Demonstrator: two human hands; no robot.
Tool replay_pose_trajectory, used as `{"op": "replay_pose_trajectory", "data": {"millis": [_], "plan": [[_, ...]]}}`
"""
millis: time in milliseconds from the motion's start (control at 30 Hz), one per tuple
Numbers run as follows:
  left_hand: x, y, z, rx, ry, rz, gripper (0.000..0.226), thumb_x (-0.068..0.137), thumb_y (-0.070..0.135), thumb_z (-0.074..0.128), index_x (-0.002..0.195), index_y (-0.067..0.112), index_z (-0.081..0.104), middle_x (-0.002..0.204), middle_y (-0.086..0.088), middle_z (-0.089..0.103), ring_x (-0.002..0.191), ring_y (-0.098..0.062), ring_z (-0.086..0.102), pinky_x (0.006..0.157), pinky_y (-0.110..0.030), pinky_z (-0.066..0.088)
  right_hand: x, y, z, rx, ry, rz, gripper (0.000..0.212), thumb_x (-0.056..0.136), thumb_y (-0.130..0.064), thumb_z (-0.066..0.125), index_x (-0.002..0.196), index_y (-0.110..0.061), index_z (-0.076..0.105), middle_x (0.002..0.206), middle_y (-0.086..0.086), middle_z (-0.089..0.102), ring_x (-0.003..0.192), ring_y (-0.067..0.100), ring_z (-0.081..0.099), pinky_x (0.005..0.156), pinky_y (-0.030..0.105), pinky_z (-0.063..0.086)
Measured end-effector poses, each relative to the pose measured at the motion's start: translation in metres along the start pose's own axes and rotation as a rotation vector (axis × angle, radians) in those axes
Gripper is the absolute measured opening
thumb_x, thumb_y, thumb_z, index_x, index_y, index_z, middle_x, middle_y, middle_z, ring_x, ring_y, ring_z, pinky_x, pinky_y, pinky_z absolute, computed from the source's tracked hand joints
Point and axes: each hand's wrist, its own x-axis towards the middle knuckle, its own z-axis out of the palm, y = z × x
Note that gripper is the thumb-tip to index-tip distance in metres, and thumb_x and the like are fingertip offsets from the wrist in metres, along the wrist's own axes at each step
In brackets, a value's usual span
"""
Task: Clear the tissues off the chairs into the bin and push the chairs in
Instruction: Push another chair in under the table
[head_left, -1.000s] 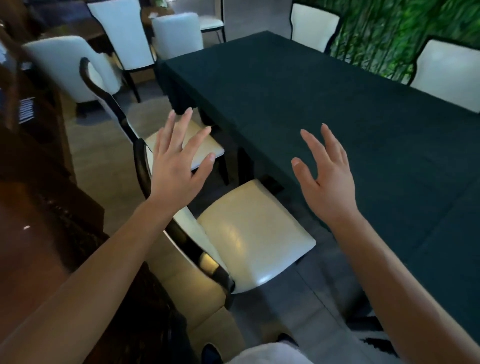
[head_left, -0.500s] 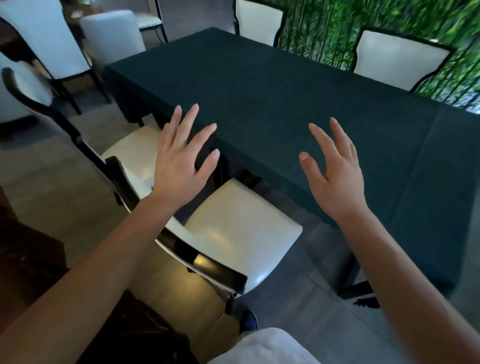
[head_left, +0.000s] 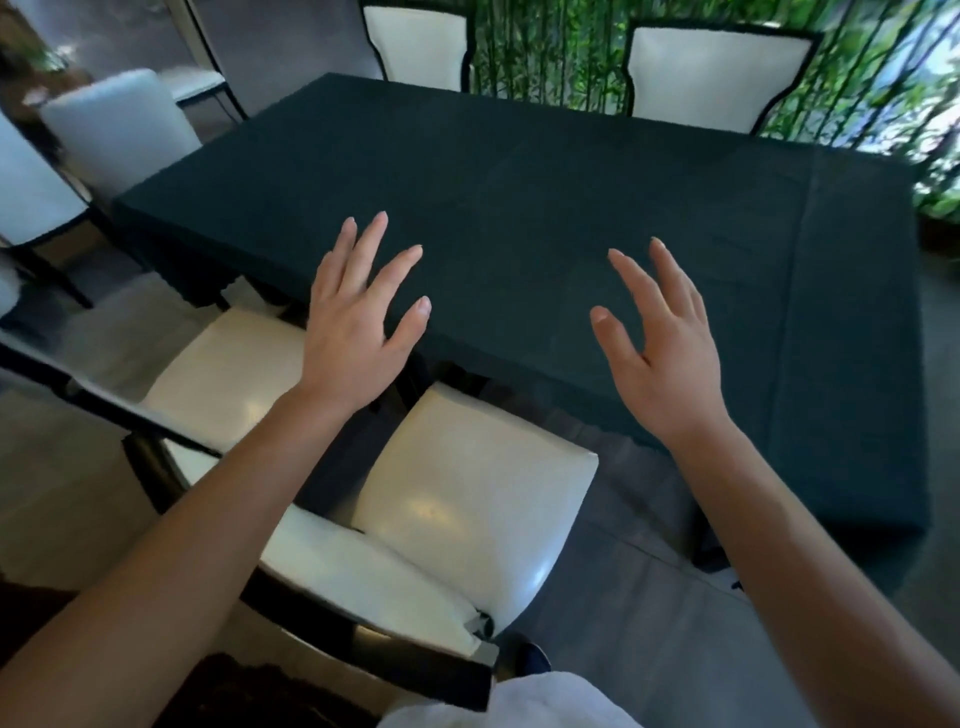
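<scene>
A cream-seated chair with a black frame stands pulled out from the table just below me, its seat bare. A second such chair stands to its left, its seat also bare. My left hand is raised above the gap between the two chairs, fingers spread and holding nothing. My right hand hovers over the table's near edge, fingers straight and apart, also empty. No tissue and no bin appear in view.
A long table with a dark green cloth fills the middle. Two white chairs stand at its far side against green foliage. More white chairs stand at the left. Grey floor lies to the right of the near chair.
The view has swung right and I now face the table more squarely. Both hands stay raised and spread. The near chairs now sit lower and further left in view.
</scene>
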Motion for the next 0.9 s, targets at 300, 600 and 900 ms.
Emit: {"op": "replay_pose_trajectory", "data": {"millis": [300,600,900], "plan": [[0.033,-0.038,0.054,-0.117,-0.105,0.162,0.051,0.104,0.045,0.045,0.152,0.027,0.046,0.171,0.002,0.019,0.16,-0.022,0.007,0.126,-0.053,0.018,-0.017,0.0,0.0,-0.136,0.081,0.195,0.053,0.103,-0.047,0.05,0.154,-0.04,0.039,0.17,-0.004,0.019,0.156,0.019,0.015,0.121,0.045,0.029],[0.03,-0.085,0.063,-0.303,-0.228,0.198,0.053,0.103,0.046,0.043,0.153,0.027,0.046,0.171,0.003,0.017,0.16,-0.02,0.003,0.126,-0.054,0.018,-0.054,-0.062,0.024,-0.278,0.178,0.353,0.055,0.103,-0.049,0.049,0.156,-0.038,0.037,0.169,-0.006,0.02,0.155,0.017,0.016,0.12,0.048,0.031],[0.005,-0.072,0.032,-0.454,-0.265,0.399,0.051,0.103,0.038,0.048,0.152,0.025,0.049,0.172,0.003,0.015,0.16,-0.019,0.009,0.126,-0.044,0.02,-0.107,-0.102,0.029,-0.324,0.309,0.387,0.052,0.103,-0.041,0.054,0.154,-0.031,0.044,0.158,-0.004,0.044,0.15,0.017,0.033,0.121,0.042,0.03]]}}
